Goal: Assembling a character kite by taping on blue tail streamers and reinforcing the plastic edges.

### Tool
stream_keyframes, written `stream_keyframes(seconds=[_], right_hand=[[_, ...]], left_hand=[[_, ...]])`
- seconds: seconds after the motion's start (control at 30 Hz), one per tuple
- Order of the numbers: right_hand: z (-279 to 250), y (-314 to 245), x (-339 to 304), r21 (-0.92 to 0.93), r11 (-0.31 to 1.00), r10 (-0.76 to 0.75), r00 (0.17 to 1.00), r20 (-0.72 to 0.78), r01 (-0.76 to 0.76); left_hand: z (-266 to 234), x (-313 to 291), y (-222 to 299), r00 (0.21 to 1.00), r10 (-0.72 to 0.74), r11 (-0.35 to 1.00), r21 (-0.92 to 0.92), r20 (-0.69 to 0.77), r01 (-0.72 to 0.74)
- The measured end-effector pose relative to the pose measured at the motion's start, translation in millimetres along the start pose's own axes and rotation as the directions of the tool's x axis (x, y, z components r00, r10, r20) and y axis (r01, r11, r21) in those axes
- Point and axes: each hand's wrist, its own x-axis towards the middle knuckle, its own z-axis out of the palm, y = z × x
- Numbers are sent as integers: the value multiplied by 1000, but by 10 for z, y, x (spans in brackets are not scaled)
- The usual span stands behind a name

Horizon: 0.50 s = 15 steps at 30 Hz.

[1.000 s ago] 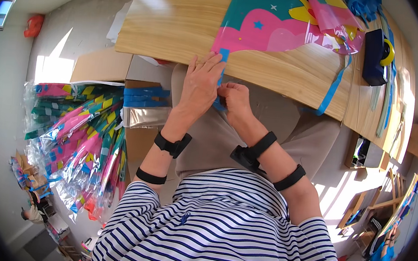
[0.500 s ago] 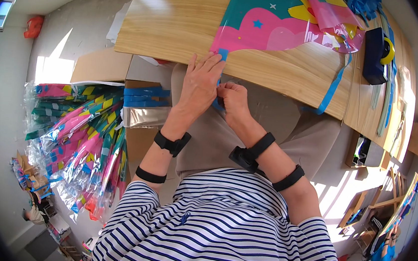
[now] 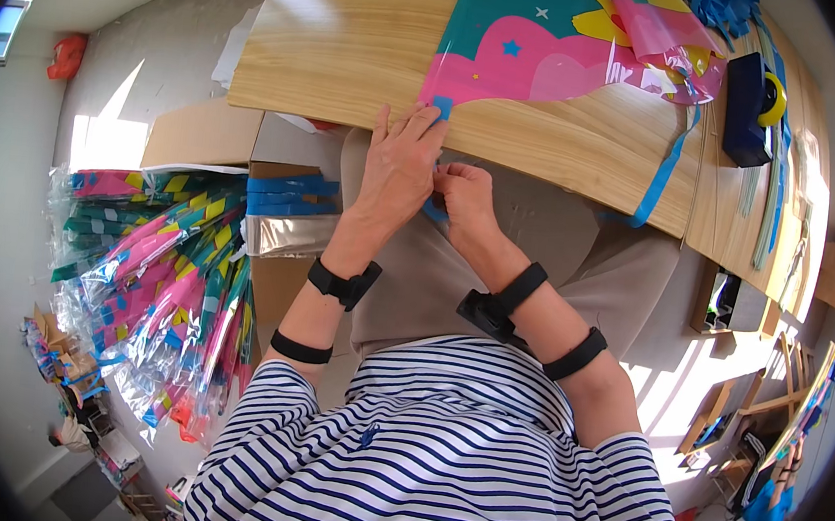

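A glossy printed plastic sheet (image 3: 531,71) in pink, green and yellow lies on the wooden table (image 3: 348,43). A blue ribbon (image 3: 442,108) shows at its near corner, over the table's front edge. My left hand (image 3: 399,163) is palm down there, long fingers extended over the corner and closed on the ribbon; its thumb is mostly hidden. Just below the edge, close beside it, my right hand (image 3: 465,203) is closed, with thumb and fingertips pinched on the ribbon. The pinched part is mostly covered by the fingers, and a bit of blue shows beneath them.
A dark blue tape dispenser (image 3: 748,117) with a yellow roll stands at the right. Another blue ribbon (image 3: 662,179) hangs over the front edge. Blue ribbons (image 3: 723,11) are bunched behind. Left of my legs are a cardboard box (image 3: 204,132) and a heap of wrapped colourful sheets (image 3: 150,275).
My hands stay in nearly the same place; the right one has shifted very slightly toward the left. The sheet's corner with the ribbon has slid slightly left.
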Motion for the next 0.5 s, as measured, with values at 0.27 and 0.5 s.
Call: stream_keyframes(seconds=[0.27,0.5], right_hand=[[-58,80,76,-353,935,-10,1000,22,17],[-261,-275,-206,-897,-73,-522,749,407,436]], left_hand=[[6,-14,-6,1000,10,998,58,26,-12],[43,-52,0,1000,17,997,71,-1,-17]])
